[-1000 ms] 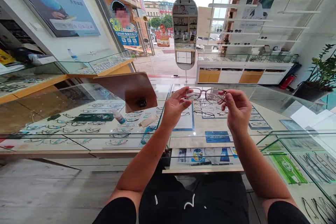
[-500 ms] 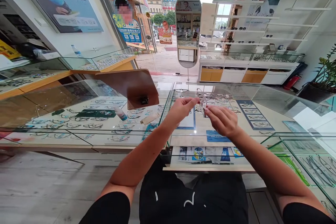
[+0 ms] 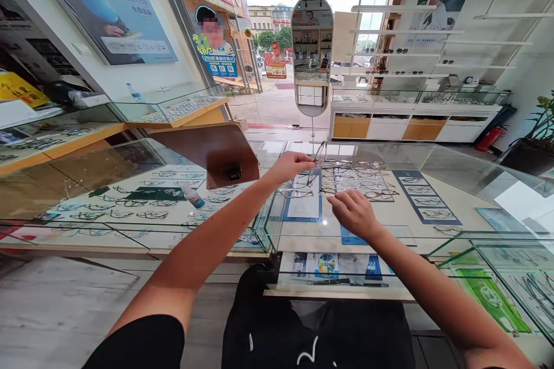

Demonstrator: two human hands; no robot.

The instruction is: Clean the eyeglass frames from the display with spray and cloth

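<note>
My left hand (image 3: 291, 166) is closed on a pair of thin-framed eyeglasses (image 3: 319, 162), pinched between thumb and fingertips and tilted above the glass display counter (image 3: 433, 158). Lower and to the right hovers my right hand (image 3: 354, 212). Its fingers are loosely bent and slightly apart, with nothing visible in them, and it is away from the eyeglasses. Rows of spectacle frames (image 3: 372, 176) lie under the glass behind both hands. A blue-edged white sheet (image 3: 303, 207) lies below my left hand, and a blue card (image 3: 351, 236) is partly covered by my right forearm.
A brown tilted panel (image 3: 212, 153) stands on the counter to the left, near a small bottle (image 3: 193, 196) . More frames fill the left case. A low shelf (image 3: 337, 294) with leaflets sits before my lap. An oval mirror (image 3: 312, 52) hangs ahead; a potted plant (image 3: 534, 144) stands right.
My right hand has let go of the eyeglasses and moved down, away from them. My left hand keeps hold and has shifted slightly left. The view has tilted up a little.
</note>
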